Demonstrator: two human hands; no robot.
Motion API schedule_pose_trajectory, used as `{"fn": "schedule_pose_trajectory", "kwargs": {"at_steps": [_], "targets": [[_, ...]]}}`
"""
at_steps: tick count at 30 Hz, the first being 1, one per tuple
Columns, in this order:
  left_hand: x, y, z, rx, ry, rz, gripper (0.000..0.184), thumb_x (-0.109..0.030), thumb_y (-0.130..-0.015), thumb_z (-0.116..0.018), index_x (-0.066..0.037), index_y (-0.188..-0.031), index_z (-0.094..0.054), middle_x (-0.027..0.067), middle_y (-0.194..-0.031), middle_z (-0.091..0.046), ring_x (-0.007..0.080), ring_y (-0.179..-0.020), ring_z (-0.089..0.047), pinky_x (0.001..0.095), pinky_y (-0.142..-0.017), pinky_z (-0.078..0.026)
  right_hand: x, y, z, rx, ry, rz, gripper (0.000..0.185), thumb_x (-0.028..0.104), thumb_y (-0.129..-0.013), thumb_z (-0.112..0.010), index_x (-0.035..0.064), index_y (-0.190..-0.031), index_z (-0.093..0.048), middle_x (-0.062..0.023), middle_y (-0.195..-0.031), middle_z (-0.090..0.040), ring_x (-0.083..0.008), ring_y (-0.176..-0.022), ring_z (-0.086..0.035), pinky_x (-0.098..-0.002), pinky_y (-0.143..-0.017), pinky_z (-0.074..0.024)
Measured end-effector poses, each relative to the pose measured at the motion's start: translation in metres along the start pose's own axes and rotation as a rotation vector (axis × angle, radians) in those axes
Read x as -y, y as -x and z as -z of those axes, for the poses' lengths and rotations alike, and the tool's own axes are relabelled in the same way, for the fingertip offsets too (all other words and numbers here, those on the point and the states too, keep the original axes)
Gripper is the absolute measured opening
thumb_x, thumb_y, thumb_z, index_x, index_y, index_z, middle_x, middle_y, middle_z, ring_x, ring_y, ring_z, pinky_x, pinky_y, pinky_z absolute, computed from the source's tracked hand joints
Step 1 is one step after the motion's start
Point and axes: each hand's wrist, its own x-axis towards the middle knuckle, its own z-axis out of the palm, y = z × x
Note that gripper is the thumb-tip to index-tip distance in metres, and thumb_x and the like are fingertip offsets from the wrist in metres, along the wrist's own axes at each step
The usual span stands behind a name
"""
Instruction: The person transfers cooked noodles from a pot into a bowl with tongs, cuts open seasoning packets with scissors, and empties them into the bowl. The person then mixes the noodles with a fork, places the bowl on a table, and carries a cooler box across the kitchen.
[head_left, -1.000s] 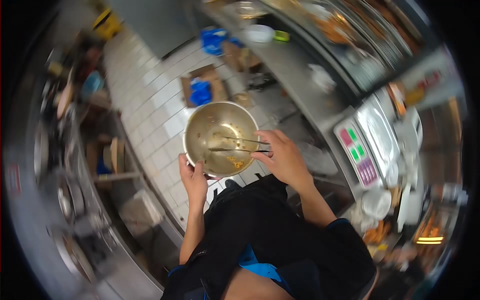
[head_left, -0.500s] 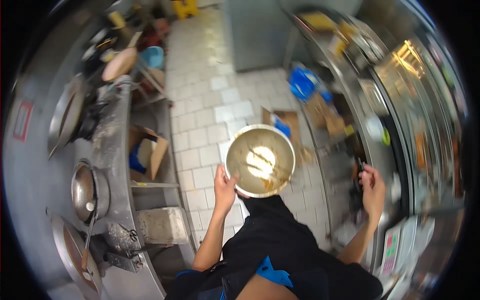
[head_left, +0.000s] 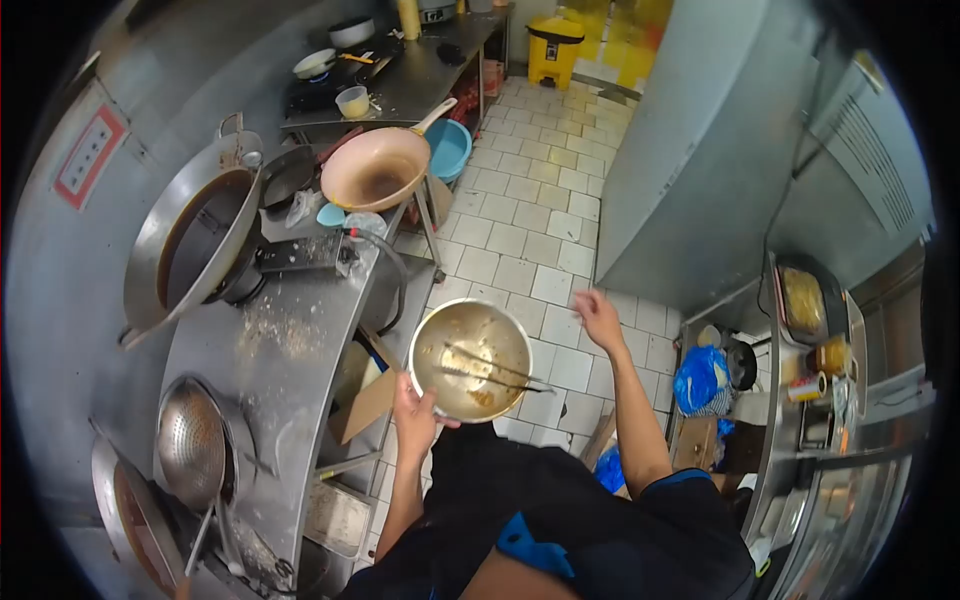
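Left hand (head_left: 415,415): we've got the bowl (head_left: 428,338) at its 8 o'clock rim, fingers closed on the metal, thumb up over the edge. Same grip as half a second ago. Bowl sits in mid-air before our torso, above the tiled floor (head_left: 500,240), opening toward us.

Tongs (head_left: 505,382) lie in the bowl, ends poking over the rim between 3 and 4 o'clock, prongs sharp now; they were a smear last frame. A second ago our right hand had them at the rim. Food bits (head_left: 482,398) stuck inside, mostly toward 5 o'clock.

Right hand (head_left: 600,318): off the bowl at 2 o'clock, slightly blurred, fingers part open, no grip seen. It was out at 4 o'clock last frame, farther off; it's nearer now, not touching.

View has swung: blue bag (head_left: 703,380) went from 1 o'clock of the bowl to 3, and the yellow bin (head_left: 553,55) shows nearly whole past 12. From the bowl: pink pan (head_left: 375,170) at 11, wok (head_left: 205,240) with dark liquid at 10 over the tabletop (head_left: 290,350), strainer (head_left: 190,440) between 8 and 9, blue basin (head_left: 448,150) at 12.
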Motion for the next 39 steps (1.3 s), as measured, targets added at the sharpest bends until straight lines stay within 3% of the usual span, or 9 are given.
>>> {"fn": "schedule_pose_trajectory", "kwargs": {"at_steps": [2,4,8,14,19,24,29,35,39], "targets": [[-0.016,-0.074,-0.018,0.047,-0.002,-0.004,0.014,0.004,-0.093,-0.041,-0.002,-0.103,-0.034,0.0172,-0.100,-0.057,0.0271,-0.075,-0.070,0.0322,-0.046,-0.062,-0.161,-0.006,-0.012,-0.077,0.393,-0.115,0.035,0.033,-0.094,-0.050,0.0006,-0.102,-0.062,-0.0264,-0.099,-0.065,-0.0473,-0.089,-0.061,-0.0477,-0.079,-0.0510],[-0.029,-0.146,-0.042,0.075,-0.001,0.017,0.014,0.003,-0.093,-0.042,-0.002,-0.103,-0.034,0.0167,-0.099,-0.057,0.0268,-0.075,-0.069,0.0322,-0.046,-0.062,-0.373,0.077,-0.022,0.236,0.557,-0.507,0.046,0.042,-0.090,-0.050,-0.0004,-0.099,-0.064,-0.0246,-0.097,-0.067,-0.0438,-0.089,-0.064,-0.0520,-0.080,-0.0495],[-0.076,-0.282,-0.114,0.132,0.037,-0.001,0.013,0.002,-0.094,-0.043,-0.004,-0.101,-0.034,0.0169,-0.098,-0.058,0.0257,-0.074,-0.069,0.0328,-0.046,-0.062,-0.287,0.216,0.011,0.220,-0.142,-1.465,0.040,0.042,-0.092,-0.049,0.0035,-0.090,-0.061,-0.0179,-0.085,-0.063,-0.0352,-0.080,-0.062,-0.0464,-0.069,-0.0479],[-0.107,-0.481,-0.210,0.079,0.186,-0.143,0.012,-0.004,-0.097,-0.046,-0.003,-0.104,-0.035,0.0194,-0.098,-0.062,0.0244,-0.072,-0.069,0.0309,-0.045,-0.059,-0.249,0.141,0.039,-0.220,-0.796,-1.857,0.038,0.041,-0.094,-0.048,0.0092,-0.076,-0.057,-0.0078,-0.068,-0.056,-0.0223,-0.066,-0.059,-0.0379,-0.053,-0.0456],[-0.126,-0.604,-0.247,-0.107,0.247,-0.174,0.012,-0.003,-0.097,-0.046,-0.004,-0.104,-0.036,0.0176,-0.098,-0.061,0.0232,-0.072,-0.068,0.0304,-0.044,-0.058,-0.230,-0.288,0.069,-0.237,-0.298,-0.884,0.034,0.040,-0.097,-0.055,0.0066,-0.099,-0.061,-0.0029,-0.084,-0.060,-0.0125,-0.070,-0.057,-0.0269,-0.059,-0.0477],[-0.154,-0.677,-0.240,-0.386,0.153,-0.243,0.009,0.001,-0.097,-0.043,-0.001,-0.104,-0.036,0.0148,-0.096,-0.057,0.0196,-0.071,-0.067,0.0269,-0.046,-0.059,0.063,-0.711,0.040,0.465,-0.352,-0.230,0.039,0.041,-0.098,-0.054,0.0088,-0.114,-0.038,-0.0081,-0.087,-0.060,-0.0162,-0.078,-0.061,-0.0303,-0.070,-0.0503],[-0.166,-0.745,-0.246,-0.653,0.103,-0.283,0.008,0.001,-0.098,-0.041,-0.001,-0.102,-0.034,0.0131,-0.093,-0.056,0.0168,-0.069,-0.066,0.0237,-0.046,-0.057,0.200,-0.820,-0.052,1.112,0.331,0.475,0.041,0.024,-0.097,-0.059,0.0085,-0.120,-0.029,-0.0170,-0.093,-0.063,-0.0285,-0.076,-0.068,-0.0370,-0.073,-0.0533],[-0.151,-0.861,-0.227,-0.831,0.139,-0.169,0.011,0.003,-0.096,-0.041,-0.004,-0.097,-0.033,0.0093,-0.084,-0.052,0.0165,-0.059,-0.063,0.0253,-0.044,-0.057,0.199,-0.921,-0.110,1.061,0.479,0.524,0.040,0.033,-0.093,-0.062,0.0005,-0.115,-0.051,-0.0229,-0.082,-0.066,-0.0389,-0.079,-0.066,-0.0441,-0.069,-0.0502],[-0.120,-0.944,-0.205,-0.884,0.324,-0.132,0.013,0.002,-0.096,-0.043,-0.007,-0.097,-0.034,0.0113,-0.089,-0.056,0.0179,-0.064,-0.064,0.0281,-0.044,-0.059,0.197,-1.001,-0.121,1.011,0.231,0.540,0.037,0.034,-0.094,-0.062,0.0006,-0.111,-0.058,-0.0160,-0.076,-0.066,-0.0315,-0.065,-0.065,-0.0388,-0.065,-0.0495]]}}
